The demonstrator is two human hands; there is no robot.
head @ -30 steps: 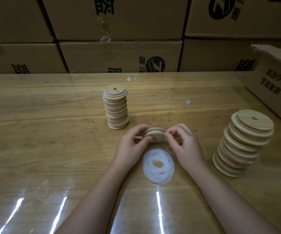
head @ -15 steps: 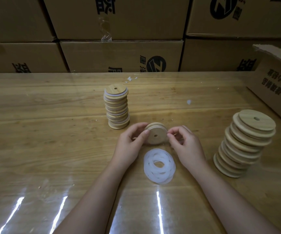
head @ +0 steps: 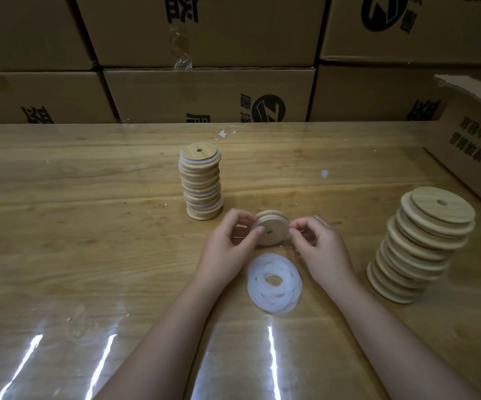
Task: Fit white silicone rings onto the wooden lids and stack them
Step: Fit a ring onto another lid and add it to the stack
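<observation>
Beyond the rings (head: 258, 287), left hand (head: 227, 245) and right hand (head: 323, 249) pinch lid (head: 275, 226) edges.

A wooden lid (head: 271, 232) stands on edge, tilted, beyond a white ring pile (head: 274, 282).

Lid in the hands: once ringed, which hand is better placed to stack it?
Probably left: both hands hold the lid, but the left hand sits nearest the ringed stack; the right hand lies toward the bare stack.
</observation>
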